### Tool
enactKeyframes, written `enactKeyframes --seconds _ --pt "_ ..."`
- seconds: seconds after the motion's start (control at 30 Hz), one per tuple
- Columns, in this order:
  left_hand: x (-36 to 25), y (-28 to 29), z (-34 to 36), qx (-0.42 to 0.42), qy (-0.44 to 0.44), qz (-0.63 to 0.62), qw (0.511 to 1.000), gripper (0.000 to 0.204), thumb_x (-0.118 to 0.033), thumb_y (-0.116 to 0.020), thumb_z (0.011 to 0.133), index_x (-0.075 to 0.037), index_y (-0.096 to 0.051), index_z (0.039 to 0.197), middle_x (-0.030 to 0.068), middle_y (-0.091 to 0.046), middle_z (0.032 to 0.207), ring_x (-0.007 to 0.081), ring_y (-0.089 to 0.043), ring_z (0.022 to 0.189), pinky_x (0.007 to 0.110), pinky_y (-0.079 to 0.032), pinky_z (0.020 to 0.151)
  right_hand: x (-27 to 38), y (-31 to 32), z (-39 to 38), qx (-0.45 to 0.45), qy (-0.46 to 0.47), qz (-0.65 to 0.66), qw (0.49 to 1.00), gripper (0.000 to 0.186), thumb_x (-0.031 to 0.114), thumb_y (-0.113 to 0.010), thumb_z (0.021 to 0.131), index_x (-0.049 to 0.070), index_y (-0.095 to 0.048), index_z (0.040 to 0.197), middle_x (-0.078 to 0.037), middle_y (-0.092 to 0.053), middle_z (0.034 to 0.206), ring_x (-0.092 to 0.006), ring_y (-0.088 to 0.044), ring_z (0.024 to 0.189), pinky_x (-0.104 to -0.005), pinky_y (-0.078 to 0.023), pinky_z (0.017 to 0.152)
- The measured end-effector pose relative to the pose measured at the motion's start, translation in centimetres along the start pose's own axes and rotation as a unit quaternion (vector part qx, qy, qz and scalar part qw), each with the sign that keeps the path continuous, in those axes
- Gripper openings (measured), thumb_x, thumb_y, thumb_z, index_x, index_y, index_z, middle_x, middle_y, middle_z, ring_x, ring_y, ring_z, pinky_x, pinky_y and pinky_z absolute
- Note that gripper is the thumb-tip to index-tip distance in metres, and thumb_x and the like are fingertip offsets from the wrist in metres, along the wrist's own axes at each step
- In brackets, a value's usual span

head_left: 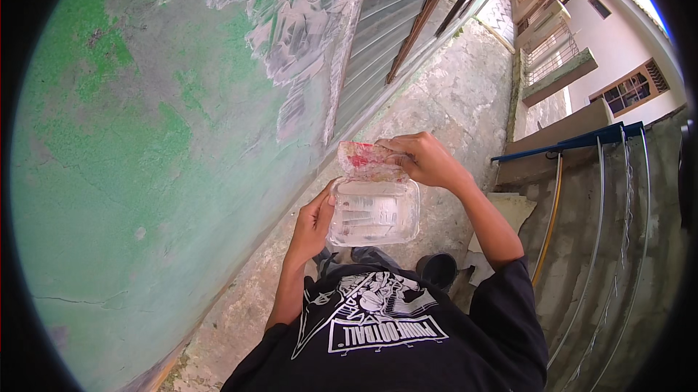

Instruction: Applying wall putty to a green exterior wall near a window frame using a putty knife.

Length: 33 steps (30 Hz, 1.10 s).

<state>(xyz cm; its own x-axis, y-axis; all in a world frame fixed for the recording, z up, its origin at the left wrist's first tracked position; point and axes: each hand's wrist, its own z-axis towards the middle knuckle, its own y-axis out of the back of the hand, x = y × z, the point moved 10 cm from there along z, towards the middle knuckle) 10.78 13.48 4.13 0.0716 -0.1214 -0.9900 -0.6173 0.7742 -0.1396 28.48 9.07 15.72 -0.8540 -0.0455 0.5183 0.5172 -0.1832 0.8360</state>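
Observation:
My left hand (315, 219) grips the left side of a clear rectangular plastic container (374, 236) in front of my body. White smears coat its inside, and the open top faces up. Closed around a flat red scraper (359, 158), my right hand (424, 159) is just above the container's far rim. The scraper is caked with whitish paste, and its lower edge is at or close to the rim; I cannot tell if they touch. To the left rises a green wall (167, 152), its paint worn, with a patch of white paste (302, 29) beside the window.
A louvred glass window (385, 21) is set in the wall ahead. Behind the container lies a concrete path (465, 79). A black bucket (438, 270) stands near my feet. On the right, a blue rack bar (567, 143) carries several long rods beside a grey block wall.

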Motion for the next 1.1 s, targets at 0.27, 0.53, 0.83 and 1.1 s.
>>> enactKeyframes --seconds 0.27,0.53,0.83,1.1 --pt "0.8 0.5 -0.3 0.016 0.028 -0.002 0.999 0.044 -0.023 -0.044 0.105 0.002 -0.046 0.142 0.0093 -0.064 0.120 0.0096 -0.053 0.107 0.024 -0.042 0.095 -3.2 -1.0 0.8 0.064 -0.070 0.064 0.993 0.042 -0.004 -0.064 0.078 -0.001 -0.065 0.119 -0.023 -0.069 0.103 -0.0372 -0.065 0.077 -0.0378 -0.051 0.074" --pt "1.1 0.8 -0.5 0.028 0.038 0.018 0.999 0.045 -0.024 -0.044 0.105 0.002 -0.047 0.141 0.0084 -0.065 0.117 0.0093 -0.055 0.103 0.025 -0.044 0.091 -6.0 -0.3 0.5 0.047 -0.127 0.069 0.988 0.039 -0.002 -0.065 0.082 -0.001 -0.065 0.121 -0.021 -0.069 0.088 -0.0192 -0.055 0.063 -0.0337 -0.048 0.065" --pt "2.7 1.4 -0.7 0.000 0.053 -0.020 0.998 0.048 -0.029 -0.043 0.106 0.004 -0.047 0.140 0.0105 -0.064 0.120 0.0114 -0.056 0.107 0.026 -0.044 0.094 -7.4 1.8 -0.4 -0.058 -0.169 0.201 0.963 0.031 0.002 -0.066 0.087 -0.004 -0.066 0.118 -0.008 -0.072 0.087 -0.0066 -0.059 0.074 -0.0285 -0.051 0.067" --pt "3.2 0.7 -0.2 -0.004 0.077 -0.046 0.996 0.049 -0.031 -0.042 0.106 0.003 -0.045 0.142 0.0110 -0.062 0.125 0.0124 -0.055 0.111 0.027 -0.043 0.097 -6.4 -2.1 0.5 -0.028 -0.154 0.287 0.945 0.028 0.002 -0.065 0.091 -0.003 -0.065 0.118 -0.001 -0.070 0.092 -0.0029 -0.057 0.077 -0.0228 -0.050 0.069"
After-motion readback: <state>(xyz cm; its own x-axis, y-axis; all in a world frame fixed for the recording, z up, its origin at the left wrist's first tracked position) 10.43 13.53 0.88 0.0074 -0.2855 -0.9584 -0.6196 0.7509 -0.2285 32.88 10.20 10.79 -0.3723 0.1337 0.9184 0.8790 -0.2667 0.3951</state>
